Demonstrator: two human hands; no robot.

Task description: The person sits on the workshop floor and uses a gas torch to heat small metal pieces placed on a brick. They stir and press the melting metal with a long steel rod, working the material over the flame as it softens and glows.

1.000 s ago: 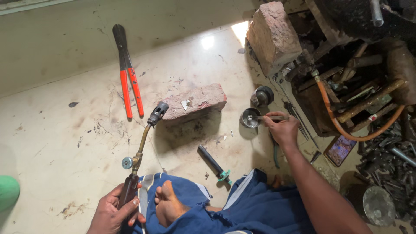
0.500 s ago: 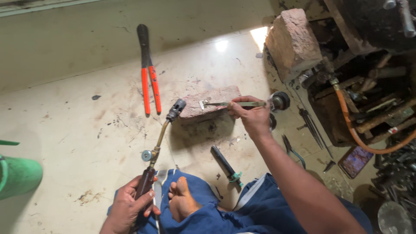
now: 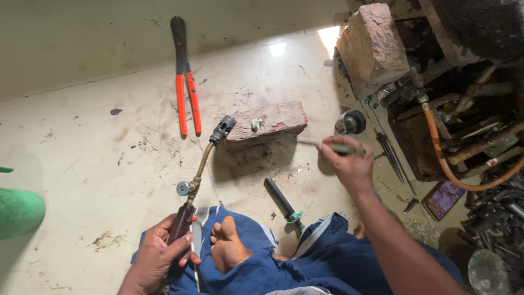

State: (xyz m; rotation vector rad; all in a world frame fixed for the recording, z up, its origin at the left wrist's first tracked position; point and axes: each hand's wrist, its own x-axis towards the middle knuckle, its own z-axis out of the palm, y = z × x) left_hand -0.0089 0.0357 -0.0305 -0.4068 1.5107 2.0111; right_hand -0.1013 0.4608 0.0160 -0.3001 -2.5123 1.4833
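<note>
Stained floor (image 3: 82, 142), open beside torch (image 3: 202, 164), brick (image 3: 267, 123)

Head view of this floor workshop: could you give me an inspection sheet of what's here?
Surface: pale concrete floor, stained and scuffed.
Job's things: gas torch, nozzle beside the brick with a small metal piece on top; thin rod.
Clutter: red-handled bolt cutters, dark tool with teal end, larger brick, green object at the left edge, phone.
Grippers: left hand grips the torch handle; right hand pinches the rod.
Cables: orange hose.
Surroundings: crate of metal tools at right.
</note>
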